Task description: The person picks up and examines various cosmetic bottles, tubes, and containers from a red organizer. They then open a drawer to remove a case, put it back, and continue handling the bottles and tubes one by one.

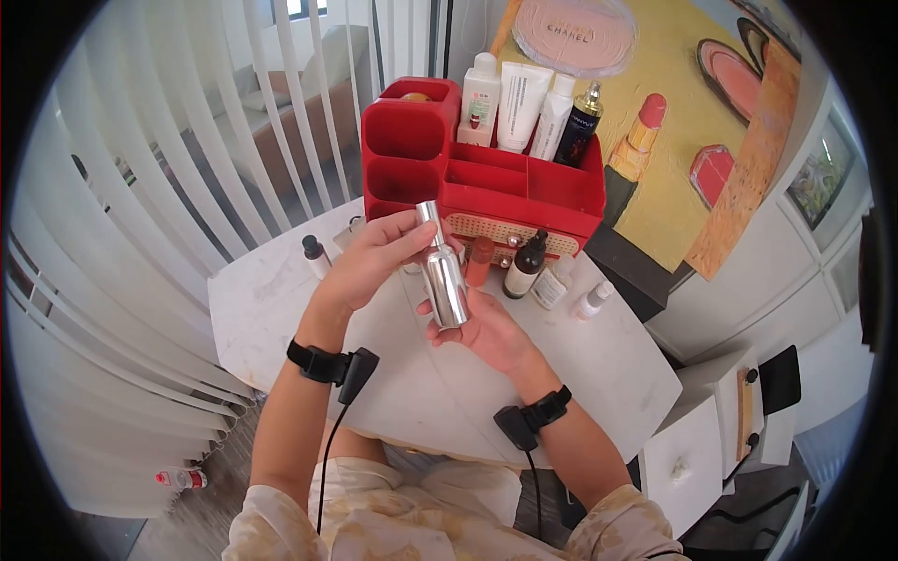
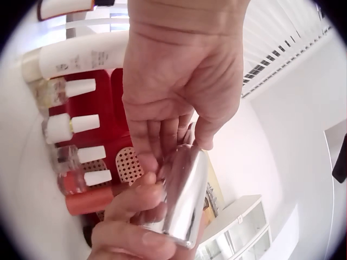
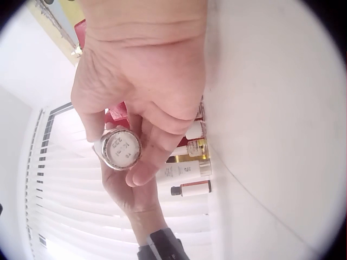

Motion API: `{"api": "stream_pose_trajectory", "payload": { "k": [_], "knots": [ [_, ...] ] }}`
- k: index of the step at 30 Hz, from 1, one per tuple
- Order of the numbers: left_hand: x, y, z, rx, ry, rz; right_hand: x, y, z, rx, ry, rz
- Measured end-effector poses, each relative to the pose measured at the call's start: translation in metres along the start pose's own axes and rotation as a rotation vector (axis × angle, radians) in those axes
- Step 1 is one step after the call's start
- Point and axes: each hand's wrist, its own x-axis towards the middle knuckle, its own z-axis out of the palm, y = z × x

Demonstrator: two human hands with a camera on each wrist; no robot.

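Note:
A shiny silver spray bottle (image 1: 442, 277) is held upright above the white round table (image 1: 281, 309). My right hand (image 1: 482, 327) grips its lower body, fingers curled round it; the bottle's round base (image 3: 119, 148) shows in the right wrist view. My left hand (image 1: 379, 252) pinches the bottle's narrow silver cap at the top. In the left wrist view the silver bottle (image 2: 185, 196) lies between the fingers of both hands.
A red organiser (image 1: 477, 173) with tubes and bottles stands at the table's back. Several small bottles (image 1: 524, 266) line up before it, and a black-capped one (image 1: 315, 254) stands left. White blinds hang left; a white drawer unit (image 1: 697, 449) sits right.

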Motion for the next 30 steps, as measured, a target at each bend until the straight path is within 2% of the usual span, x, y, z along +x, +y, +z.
{"api": "stream_pose_trajectory", "payload": {
  "k": [10, 26, 30],
  "knots": [
    [0.021, -0.039, 0.008, -0.185, 0.030, 0.023, -0.001, 0.001, -0.008, -0.034, 0.126, -0.010],
    [0.022, -0.055, 0.000, -0.070, 0.151, -0.037, 0.005, 0.001, 0.003, -0.214, 0.211, 0.111],
    [0.023, -0.056, 0.003, -0.079, 0.229, -0.003, 0.005, 0.001, 0.002, -0.224, 0.230, 0.120]
  ]
}}
